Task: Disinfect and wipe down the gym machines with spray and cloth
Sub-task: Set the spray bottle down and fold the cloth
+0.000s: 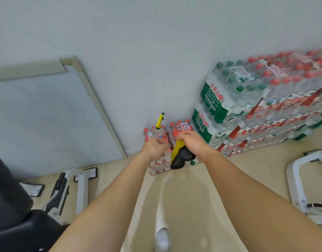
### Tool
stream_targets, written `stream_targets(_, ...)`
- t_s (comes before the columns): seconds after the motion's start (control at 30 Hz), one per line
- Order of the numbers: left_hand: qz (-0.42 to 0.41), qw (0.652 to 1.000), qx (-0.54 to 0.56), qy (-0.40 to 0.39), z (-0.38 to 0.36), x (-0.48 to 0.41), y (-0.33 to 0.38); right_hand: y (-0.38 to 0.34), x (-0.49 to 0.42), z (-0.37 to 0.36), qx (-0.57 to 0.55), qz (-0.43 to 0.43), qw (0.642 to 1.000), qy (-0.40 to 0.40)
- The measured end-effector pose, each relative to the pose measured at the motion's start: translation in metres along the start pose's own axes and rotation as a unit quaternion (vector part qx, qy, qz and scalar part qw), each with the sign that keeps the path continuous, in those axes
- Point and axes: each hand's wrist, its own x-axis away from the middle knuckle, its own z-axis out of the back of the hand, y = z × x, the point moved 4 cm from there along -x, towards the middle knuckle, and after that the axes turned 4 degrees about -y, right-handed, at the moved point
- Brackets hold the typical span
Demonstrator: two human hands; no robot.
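The left hand [154, 147] grips the spray bottle [158, 132] out in front, yellow top up. Just right of it, the right hand [192, 142] squeezes a yellow and black cloth [180, 155], near stacked water packs [256, 106]

The room is bright and evenly lit, the wall [156, 33] a flat pale grey with no hard shadows. A pale streak of glare runs along the floor [183, 197]. The wide lens bows the whiteboard [47, 115] and the stacked water packs [265, 106], which smear at the far right. The left hand [154, 147] is slightly blurred.
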Motion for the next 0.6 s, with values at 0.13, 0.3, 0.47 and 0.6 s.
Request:
stream_targets(0.13, -0.037, 0.998, -0.036, -0.035, -0.040, 0.096, 0.028, 0.002, 0.096, 0.027, 0.016, 0.039, 0.999, 0.014)
stream_targets(0.3, -0.083, 0.995, -0.049, -0.041, -0.091, 0.214, 0.054, 0.014, 0.213, 0.056, 0.007, 0.081, 0.996, 0.038)
stream_targets(0.47, -0.109, 0.990, -0.014, -0.092, -0.133, 0.338, 0.070, 0.030, 0.337, 0.080, -0.017, 0.091, 0.994, 0.058)
stream_targets(0.6, -0.142, 0.980, -0.070, -0.124, -0.156, 0.412, 0.082, 0.042, 0.417, 0.093, -0.039, 0.071, 0.994, 0.073)
